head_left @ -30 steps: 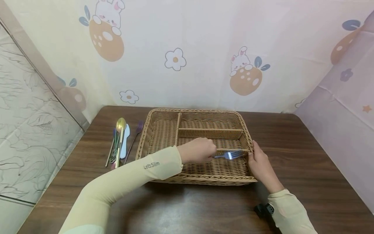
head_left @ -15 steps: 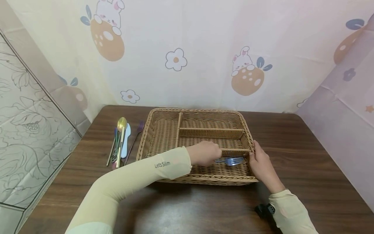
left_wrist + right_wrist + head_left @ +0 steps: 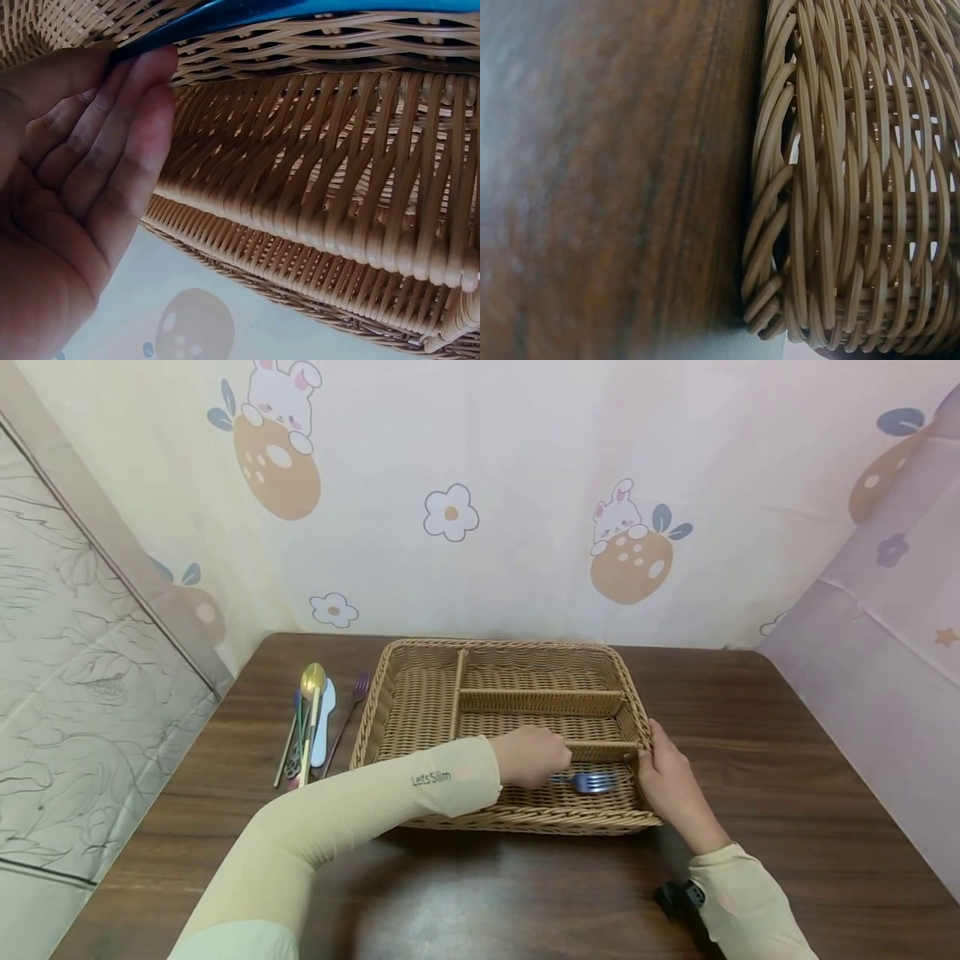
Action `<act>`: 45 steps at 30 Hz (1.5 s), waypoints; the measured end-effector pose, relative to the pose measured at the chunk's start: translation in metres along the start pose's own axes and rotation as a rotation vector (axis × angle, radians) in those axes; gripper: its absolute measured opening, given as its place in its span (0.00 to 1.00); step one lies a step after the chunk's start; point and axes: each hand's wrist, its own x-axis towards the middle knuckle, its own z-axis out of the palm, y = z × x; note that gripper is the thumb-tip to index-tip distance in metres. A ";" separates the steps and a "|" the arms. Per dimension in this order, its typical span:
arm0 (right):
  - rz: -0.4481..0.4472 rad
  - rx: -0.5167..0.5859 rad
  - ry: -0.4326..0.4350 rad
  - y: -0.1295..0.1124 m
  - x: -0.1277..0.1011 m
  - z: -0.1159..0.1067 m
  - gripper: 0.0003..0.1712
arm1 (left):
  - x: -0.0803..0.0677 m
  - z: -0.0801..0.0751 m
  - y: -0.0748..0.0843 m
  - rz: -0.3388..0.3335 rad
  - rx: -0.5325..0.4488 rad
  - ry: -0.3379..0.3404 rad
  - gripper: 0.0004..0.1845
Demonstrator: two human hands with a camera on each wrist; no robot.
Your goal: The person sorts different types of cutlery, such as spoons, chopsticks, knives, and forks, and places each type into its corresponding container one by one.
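A wicker basket (image 3: pixel 390 681) with several compartments stands on a dark wooden table (image 3: pixel 787 777). My left hand (image 3: pixel 528 756) reaches into the nearest compartment and pinches the handle of a blue fork (image 3: pixel 594 782), whose tines point right and lie low on the basket floor. The left wrist view shows my fingers (image 3: pixel 112 150) at the blue fork handle (image 3: pixel 300 9) over the basket weave (image 3: pixel 337 187). My right hand (image 3: pixel 663 777) rests against the basket's right wall with fingers fairly straight. Only the basket wall (image 3: pixel 855 187) and the table (image 3: pixel 615 187) show in the right wrist view.
Left of the basket lies a bunch of cutlery: a gold spoon (image 3: pixel 311 681), a purple fork (image 3: pixel 358 685), a pale knife (image 3: pixel 322 718) and others. A patterned cloth wall (image 3: pixel 487 510) closes the back and right. A black device (image 3: pixel 678 897) sits at my right wrist.
My left hand has lowered the blue fork from the divider's height down toward the floor of the nearest compartment. The right hand has stayed on the basket's right side.
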 end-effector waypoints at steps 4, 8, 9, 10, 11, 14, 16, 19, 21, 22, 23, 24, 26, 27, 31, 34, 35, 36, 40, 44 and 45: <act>0.000 -0.001 -0.001 0.000 0.000 0.000 0.32 | 0.005 0.003 -0.001 0.002 0.032 -0.032 0.08; 0.000 -0.001 -0.002 -0.001 0.000 -0.001 0.32 | 0.010 0.006 0.000 -0.007 0.051 -0.063 0.08; 0.001 -0.001 -0.003 -0.001 -0.001 -0.001 0.32 | 0.011 0.007 0.001 -0.011 0.054 -0.071 0.08; 0.002 -0.003 -0.003 -0.001 -0.001 -0.001 0.32 | 0.011 0.007 0.002 -0.013 0.058 -0.077 0.08; 0.003 -0.004 -0.004 -0.002 -0.001 -0.001 0.32 | 0.012 0.008 0.003 -0.014 0.061 -0.081 0.07; 0.005 -0.002 -0.010 -0.002 -0.001 -0.001 0.32 | 0.014 0.009 0.005 -0.017 0.074 -0.102 0.07; 0.007 0.000 -0.015 -0.002 -0.001 -0.002 0.32 | 0.015 0.009 0.005 -0.014 0.083 -0.106 0.07; 0.004 -0.003 -0.015 -0.003 -0.001 -0.002 0.32 | 0.015 0.009 0.004 -0.020 0.068 -0.107 0.07; 0.001 -0.007 -0.013 -0.003 -0.001 -0.003 0.32 | 0.015 0.010 0.002 -0.028 0.035 -0.105 0.06; -0.001 -0.011 -0.012 -0.003 -0.001 -0.003 0.32 | 0.015 0.010 0.001 -0.031 0.016 -0.109 0.05; -0.003 -0.012 -0.013 -0.003 0.000 -0.003 0.32 | 0.015 0.010 0.000 -0.033 -0.007 -0.109 0.05; -0.003 -0.013 -0.015 -0.003 0.000 -0.003 0.32 | 0.014 0.009 -0.001 -0.037 -0.025 -0.112 0.03; -0.004 -0.013 -0.017 -0.003 0.000 -0.003 0.32 | 0.012 0.006 -0.004 -0.046 -0.060 -0.116 0.03; -0.003 -0.013 -0.018 -0.003 0.000 -0.003 0.32 | 0.011 0.004 -0.005 -0.046 -0.077 -0.114 0.03; 0.010 -0.014 -0.022 -0.003 -0.001 -0.003 0.32 | 0.000 -0.012 -0.012 -0.048 -0.174 -0.063 0.09; 0.017 -0.012 -0.029 -0.003 -0.001 -0.004 0.32 | -0.016 -0.027 -0.018 -0.029 -0.261 0.016 0.20; 0.016 -0.012 -0.029 -0.003 -0.001 -0.005 0.32 | -0.022 -0.032 -0.021 -0.023 -0.282 0.040 0.22; 0.013 -0.011 -0.027 -0.003 -0.001 -0.005 0.32 | -0.029 -0.036 -0.024 -0.022 -0.315 0.063 0.23; 0.003 -0.007 -0.023 -0.004 0.000 -0.006 0.31 | -0.058 -0.044 -0.045 -0.054 -0.429 0.131 0.14; 0.001 -0.008 -0.030 -0.005 0.000 -0.008 0.31 | -0.090 -0.040 -0.075 -0.143 -0.522 0.197 0.05; 0.002 -0.008 -0.030 -0.005 0.000 -0.008 0.31 | -0.099 -0.039 -0.082 -0.167 -0.543 0.211 0.05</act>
